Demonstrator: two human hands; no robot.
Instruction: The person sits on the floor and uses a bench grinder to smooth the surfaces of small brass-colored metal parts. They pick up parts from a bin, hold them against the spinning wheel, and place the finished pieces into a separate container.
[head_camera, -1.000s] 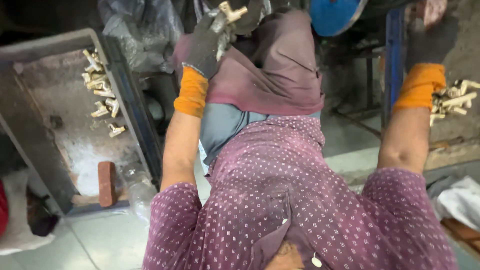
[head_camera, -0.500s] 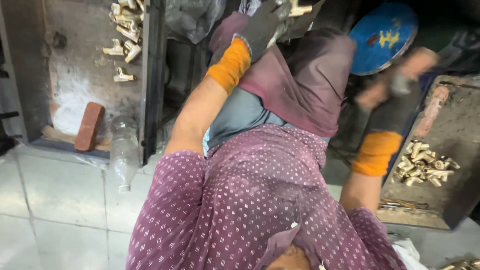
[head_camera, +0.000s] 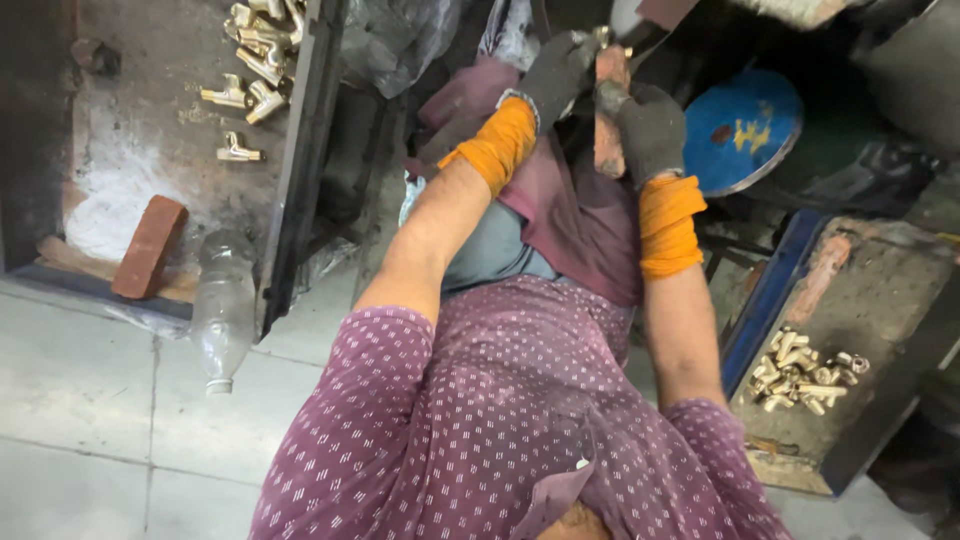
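Note:
Both my hands wear dark gloves with orange cuffs and meet in front of me, over my lap. My left hand (head_camera: 558, 72) is closed around a small brass fitting (head_camera: 603, 36), of which only a tip shows above the fingers. My right hand (head_camera: 650, 125) grips a reddish-brown block (head_camera: 608, 115) that stands upright between the two gloves. The block touches my left glove. A maroon cloth (head_camera: 570, 215) lies over my lap below the hands.
A dark tray (head_camera: 300, 150) on the left holds several brass fittings (head_camera: 255, 60), a brick (head_camera: 148, 245) and white powder. A clear plastic bottle (head_camera: 222, 305) lies beside it on the tiled floor. A blue-edged tray (head_camera: 880, 290) on the right holds more fittings (head_camera: 805, 372). A blue disc (head_camera: 745, 130) sits beyond my hands.
My right hand has come away from the right-hand tray to the middle and now grips the reddish block next to my left hand. The view has swung to the left.

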